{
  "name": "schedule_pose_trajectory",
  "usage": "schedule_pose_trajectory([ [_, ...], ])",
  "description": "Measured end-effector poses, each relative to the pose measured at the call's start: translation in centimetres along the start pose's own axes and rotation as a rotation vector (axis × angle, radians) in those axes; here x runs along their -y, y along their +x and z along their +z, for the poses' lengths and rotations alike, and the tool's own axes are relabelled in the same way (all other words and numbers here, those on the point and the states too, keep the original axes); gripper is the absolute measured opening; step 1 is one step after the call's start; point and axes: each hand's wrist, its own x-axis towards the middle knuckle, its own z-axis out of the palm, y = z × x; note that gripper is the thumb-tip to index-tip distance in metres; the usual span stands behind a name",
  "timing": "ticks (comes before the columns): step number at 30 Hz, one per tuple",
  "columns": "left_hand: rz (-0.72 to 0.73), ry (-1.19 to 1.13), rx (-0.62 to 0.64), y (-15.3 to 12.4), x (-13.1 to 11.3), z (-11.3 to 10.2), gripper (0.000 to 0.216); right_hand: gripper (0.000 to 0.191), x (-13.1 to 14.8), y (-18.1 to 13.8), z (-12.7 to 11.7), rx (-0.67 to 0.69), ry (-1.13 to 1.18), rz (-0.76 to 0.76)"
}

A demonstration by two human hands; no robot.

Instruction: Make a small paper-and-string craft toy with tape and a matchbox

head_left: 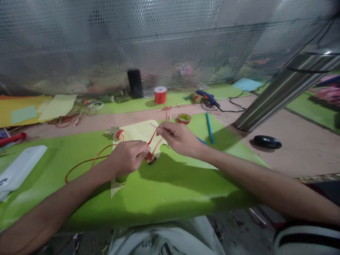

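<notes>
My left hand (pixel 129 156) is closed, pinching a small red and yellow piece (pixel 150 158) with red cord (pixel 87 162) on it, just above the pale yellow paper shape (pixel 138 131). My right hand (pixel 178 137) is closed too, pinching the red cord near a thin stick and pulling it taut up from the piece. The loose cord loops away to the left over the green sheet (pixel 170 187). Both hands are a few centimetres apart at the centre of the table.
A red cord spool (pixel 160 95), a black phone (pixel 135 83), a tape roll (pixel 184 118), a blue glue gun (pixel 206 96), a blue stick (pixel 209 127) and a black mouse (pixel 267 142) lie beyond. A metal post (pixel 287 88) leans at right. A white case (pixel 20 169) lies at left.
</notes>
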Motion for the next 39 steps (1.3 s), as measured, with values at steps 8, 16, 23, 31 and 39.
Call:
schedule_pose_trajectory([
  [8,0.02,-0.052,0.04,0.0,-0.3,-0.3,0.031,0.019,-2.0,1.4,-0.6,-0.136,-0.202,0.025],
  [16,-0.065,0.069,-0.055,0.2,-0.1,-0.7,0.034,0.022,-1.8,1.0,-0.5,-0.064,-0.276,-0.003],
  [23,-0.046,0.157,-0.084,0.4,-0.2,-0.8,0.035,0.02,-1.7,1.0,-0.4,-0.026,-0.205,-0.05],
  [31,-0.025,0.173,-0.076,0.3,0.0,-0.4,0.036,0.028,-1.7,1.0,-0.5,-0.01,-0.181,-0.095],
  [39,0.04,0.092,-0.193,0.1,-0.5,-0.5,0.03,0.027,-1.7,1.1,-0.3,0.022,-0.196,-0.11],
])
